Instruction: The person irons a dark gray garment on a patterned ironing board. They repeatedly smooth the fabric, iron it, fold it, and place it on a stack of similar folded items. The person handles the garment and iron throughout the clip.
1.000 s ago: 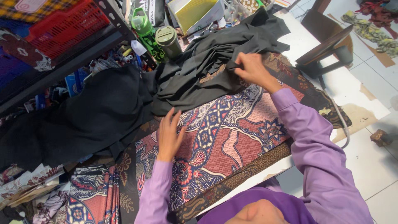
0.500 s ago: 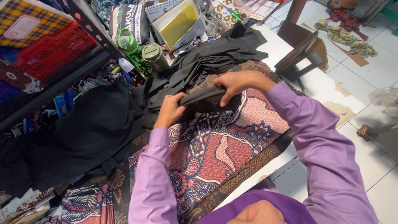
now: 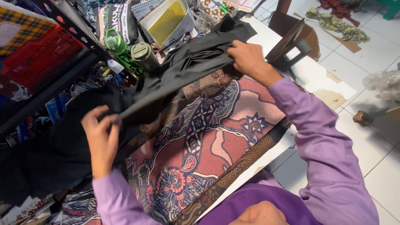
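Observation:
A black cloth (image 3: 187, 62) lies bunched over the far side of the table. My left hand (image 3: 100, 139) pinches its edge at the left. My right hand (image 3: 248, 58) grips the same edge at the right, so the edge runs taut and lifted between them. Under it lies a red, blue and cream batik cloth (image 3: 208, 137) spread flat across the table, with a brown patterned border toward me. Both arms wear purple sleeves.
Green bottles (image 3: 114, 43) and an olive flask (image 3: 143, 52) stand at the back beside a yellow folder (image 3: 166, 18). A red basket (image 3: 46, 52) sits on a dark shelf at the left. A dark stool (image 3: 289, 46) stands right of the white table (image 3: 316, 79). Fabric scraps lie on the tiled floor.
My hands were together on a bunched part of the black cloth. They have spread apart, left hand toward the left, right hand up and right, stretching the cloth's edge and uncovering more batik.

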